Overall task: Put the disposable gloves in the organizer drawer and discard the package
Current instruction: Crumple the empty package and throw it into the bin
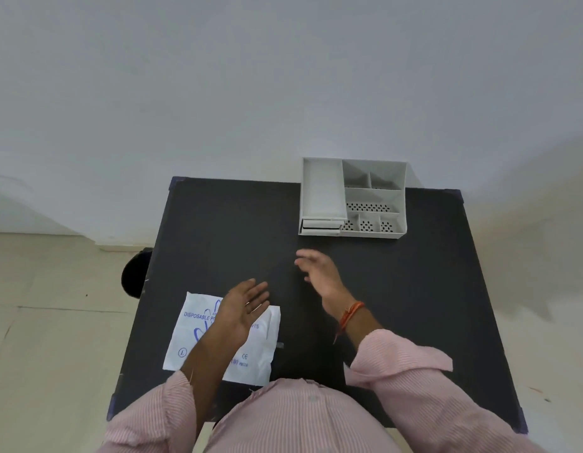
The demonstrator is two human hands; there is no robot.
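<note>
Task barely begun: gloves package (pixel 198 335) lies flat and looks sealed on the table (pixel 414 305) at your 7 o'clock, nothing in the organizer (pixel 352 197) at 1 o'clock, whose drawers (pixel 319 225) look shut. Opening, loading and discarding all remain. Your left hand (pixel 244 308) hovers over the package, fingers spread, palm tilted inward, holding nothing. Your right hand (pixel 319 273) is raised mid-table, open and empty, fingers pointing toward 11 o'clock.
</note>
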